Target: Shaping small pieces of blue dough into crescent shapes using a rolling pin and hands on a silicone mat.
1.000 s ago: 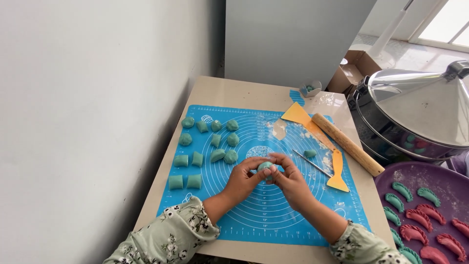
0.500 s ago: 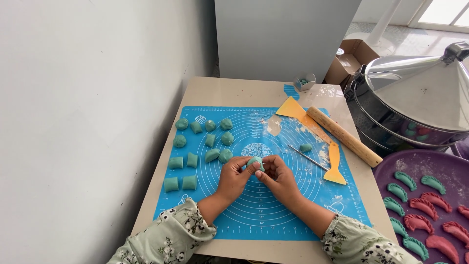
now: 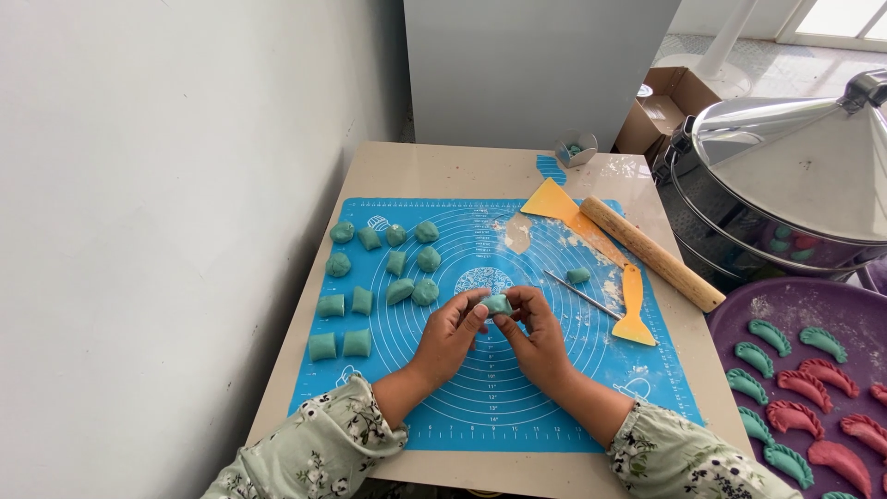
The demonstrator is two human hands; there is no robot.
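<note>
We hold one small piece of green dough (image 3: 496, 303) between both hands, just above the middle of the blue mat (image 3: 480, 407). Our left hand (image 3: 451, 334) pinches it from the left with thumb and fingertips closed on it, and our right hand (image 3: 536, 334) grips its other side the same way, so both sets of fingers are clasped on the piece and neither is loose. To our left on the mat lie the cut lumps of green dough (image 3: 383, 277), a dozen or so in loose rows, none of them flattened or shaped. One more small lump (image 3: 578, 275) sits apart, near a thin metal stick (image 3: 582, 296) and a yellow scraper (image 3: 634, 307). A second yellow scraper (image 3: 552, 200) lies just beside the wooden rolling pin (image 3: 651, 252) toward the far right of the table (image 3: 443, 166). On the purple tray (image 3: 785, 305) at our right we see finished crescent dumplings (image 3: 785, 416) in green and pink with crimped edges, lined up in rows. Judging from this, we are partway through: a good batch is shaped and laid out, one piece is being worked in our fingers, and the rows of plain lumps are left. A big metal steamer (image 3: 785, 176) with its lid on stands behind the tray.
</note>
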